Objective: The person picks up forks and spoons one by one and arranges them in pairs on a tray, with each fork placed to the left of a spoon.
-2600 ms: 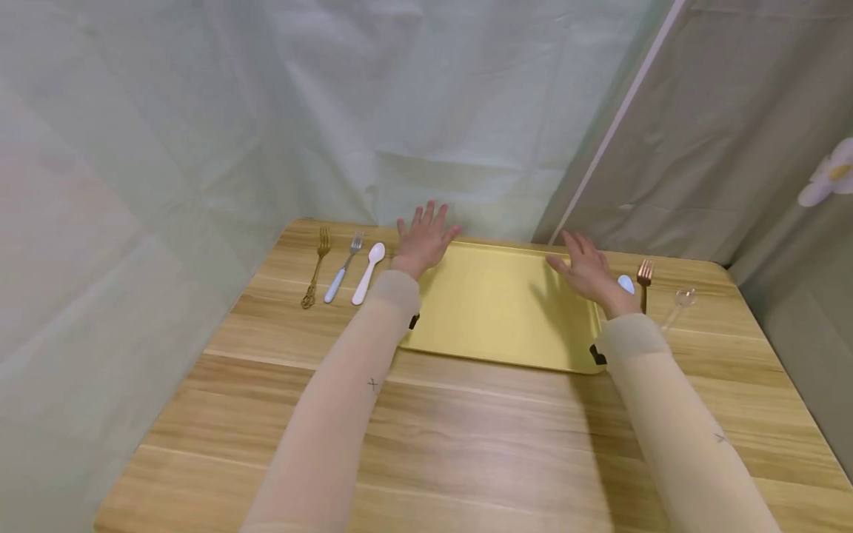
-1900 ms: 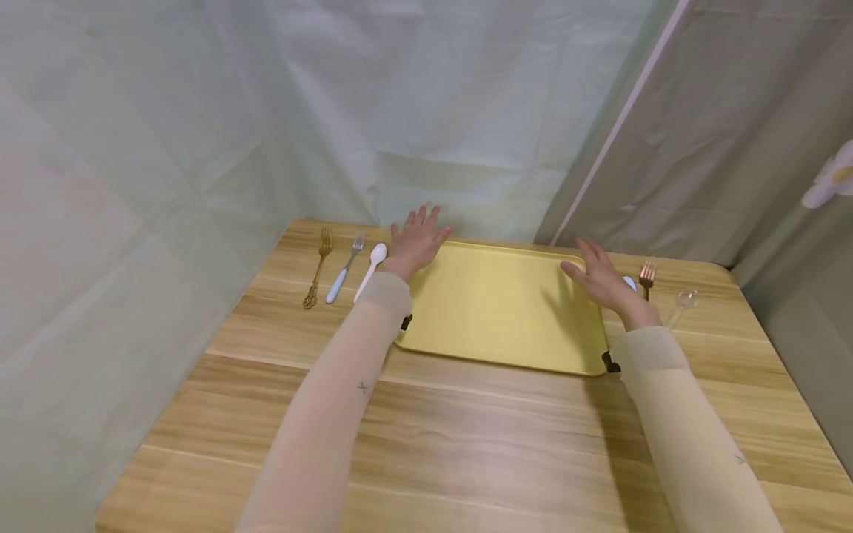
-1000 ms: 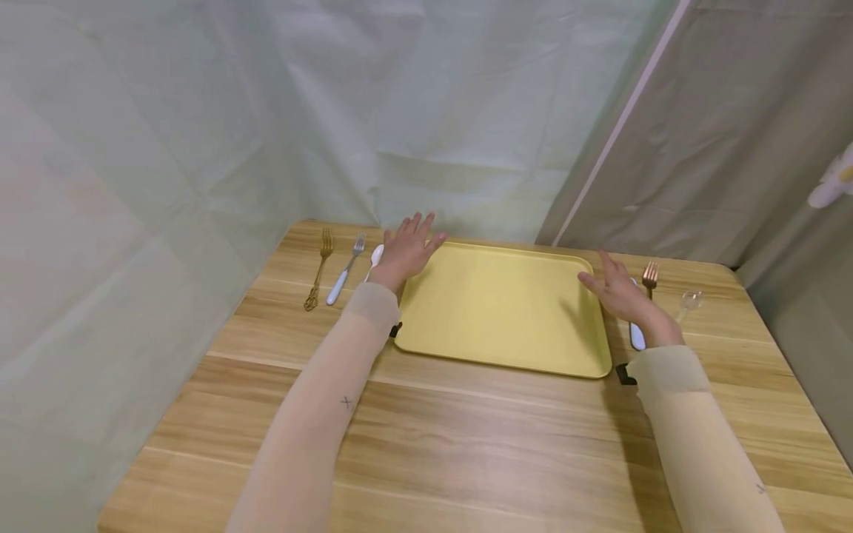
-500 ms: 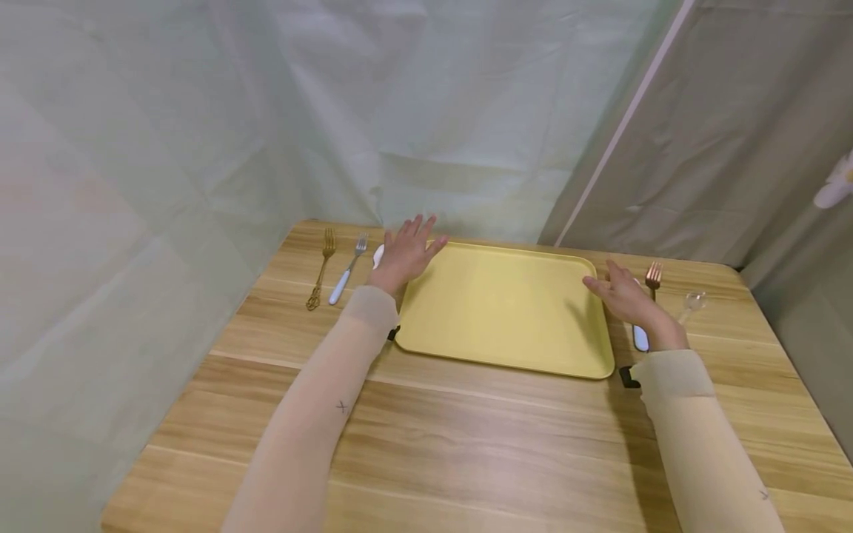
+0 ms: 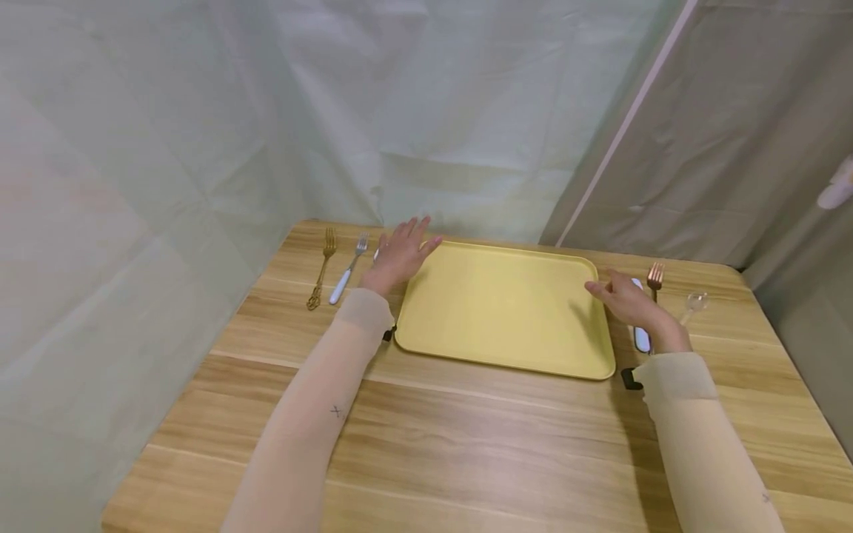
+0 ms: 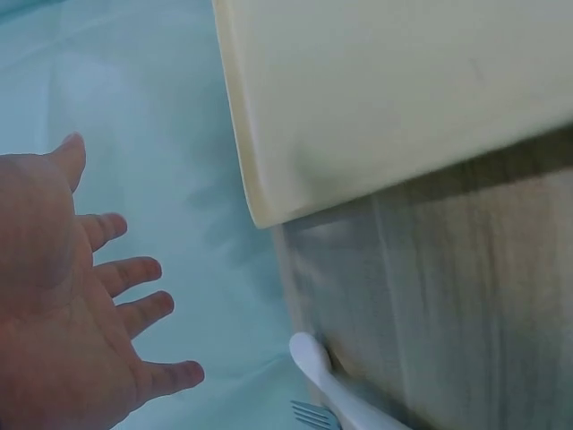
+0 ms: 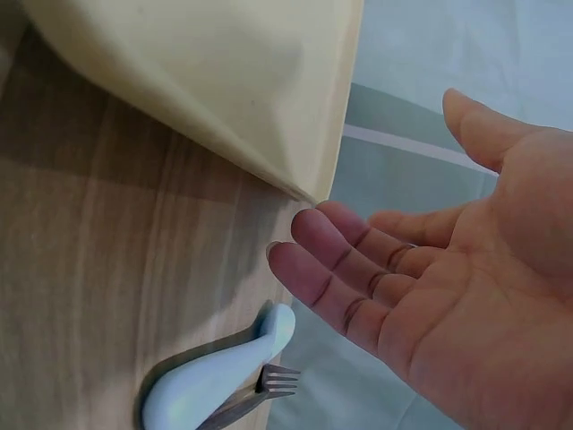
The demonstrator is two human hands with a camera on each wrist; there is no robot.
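A yellow tray (image 5: 500,311) lies flat on the wooden table (image 5: 466,444). My left hand (image 5: 398,255) hovers open at the tray's far left corner, palm down, above a white spoon (image 6: 333,387) that it mostly hides in the head view. My right hand (image 5: 623,296) hovers open at the tray's right edge, fingers loosely bent, just above a light blue spoon (image 5: 641,338). In the right wrist view my palm (image 7: 448,305) is bare, with the light blue spoon (image 7: 210,381) and the tray's corner (image 7: 295,161) below it. Neither hand holds anything.
A gold fork (image 5: 320,270) and a blue-handled fork (image 5: 345,270) lie left of the white spoon. A copper fork (image 5: 655,277) and a clear spoon (image 5: 693,302) lie right of the blue spoon. Pale cloth walls close in at the back and left.
Both hands have slid off the tray to its sides: the left one leftwards over the white spoon, the right one rightwards and nearer me over the blue spoon.
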